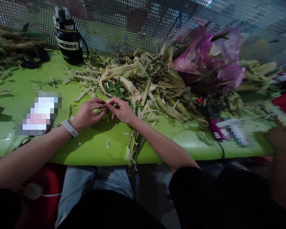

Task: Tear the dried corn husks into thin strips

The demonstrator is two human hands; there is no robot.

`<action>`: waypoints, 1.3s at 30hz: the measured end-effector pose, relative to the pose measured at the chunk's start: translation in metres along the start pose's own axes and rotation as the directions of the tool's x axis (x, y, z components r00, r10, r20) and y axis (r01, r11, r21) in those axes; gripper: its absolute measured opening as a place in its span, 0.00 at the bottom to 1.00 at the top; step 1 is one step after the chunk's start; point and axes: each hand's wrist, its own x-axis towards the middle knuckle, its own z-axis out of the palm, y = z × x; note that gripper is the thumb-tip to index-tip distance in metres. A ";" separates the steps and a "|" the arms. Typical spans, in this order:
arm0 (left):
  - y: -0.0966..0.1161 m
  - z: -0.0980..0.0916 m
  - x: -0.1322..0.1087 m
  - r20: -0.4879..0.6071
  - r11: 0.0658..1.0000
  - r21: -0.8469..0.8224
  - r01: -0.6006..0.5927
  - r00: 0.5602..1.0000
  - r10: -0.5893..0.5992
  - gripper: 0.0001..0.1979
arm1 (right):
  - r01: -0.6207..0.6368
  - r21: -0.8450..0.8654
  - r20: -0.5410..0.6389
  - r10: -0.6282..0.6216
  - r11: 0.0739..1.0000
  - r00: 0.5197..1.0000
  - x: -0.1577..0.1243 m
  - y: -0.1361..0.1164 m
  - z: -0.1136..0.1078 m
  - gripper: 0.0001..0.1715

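Observation:
My left hand [88, 112] and my right hand [121, 110] meet over the front part of the green tabletop [95, 149]. Fingertips of both are pinched together around something small, which the fingers mostly cover. A small clump of thin green strips [114, 89] lies just beyond my fingers. Behind and to the right of it spreads a heap of dry, pale husk-like leaves [166, 92]. Below my right wrist, a bundle of stalks and shreds [136, 144] hangs over the table's front edge.
A black bottle [68, 39] stands at the back left, before a perforated metal panel [114, 28]. A lit phone [39, 113] lies left of my left hand. A pink plastic bag [209, 60] sits at the back right. Another person's arm [281, 165] is at the far right.

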 end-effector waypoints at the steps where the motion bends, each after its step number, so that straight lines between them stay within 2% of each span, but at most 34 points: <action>1: 0.000 0.000 0.000 0.006 1.000 -0.013 0.003 1.000 -0.003 0.09 | 0.010 -0.013 -0.001 -0.010 1.000 1.000 0.000 -0.001 0.001 0.21; 9: 0.000 0.000 0.000 0.017 0.990 -0.087 0.109 0.994 -0.108 0.07 | 0.008 -0.074 -0.050 -0.012 0.997 0.999 -0.003 -0.004 -0.004 0.14; 12: 0.001 -0.001 0.000 0.025 0.985 -0.113 0.133 0.991 -0.131 0.08 | 0.044 -0.264 0.010 -0.043 0.963 0.999 -0.002 -0.008 -0.013 0.10; 15: 0.003 -0.002 0.000 0.020 0.977 -0.134 0.166 0.986 -0.164 0.08 | 0.110 -0.468 0.108 -0.066 0.877 0.992 -0.001 -0.007 -0.021 0.16; 20: 0.006 -0.003 0.001 0.009 0.975 -0.152 0.163 0.986 -0.164 0.08 | 0.117 -0.607 0.118 -0.056 0.786 0.991 0.001 0.003 -0.023 0.19; 25: 0.005 -0.002 0.002 -0.009 0.977 -0.140 0.162 0.986 -0.165 0.08 | 0.146 -0.602 0.111 -0.099 0.785 0.989 0.006 0.013 -0.021 0.17; 31: 0.001 -0.002 0.002 -0.011 0.978 -0.155 0.138 0.990 -0.141 0.09 | 0.191 -0.510 0.084 -0.172 0.839 0.982 0.010 0.015 -0.022 0.06; 34: -0.001 -0.003 0.001 -0.008 0.969 -0.180 0.172 0.984 -0.177 0.08 | 0.209 -0.516 0.072 -0.201 0.831 0.977 0.008 0.010 -0.025 0.05; 39: -0.002 -0.006 0.002 0.017 0.933 -0.247 0.263 0.964 -0.267 0.08 | 0.171 -0.525 0.069 -0.159 0.834 0.985 0.007 0.005 -0.030 0.06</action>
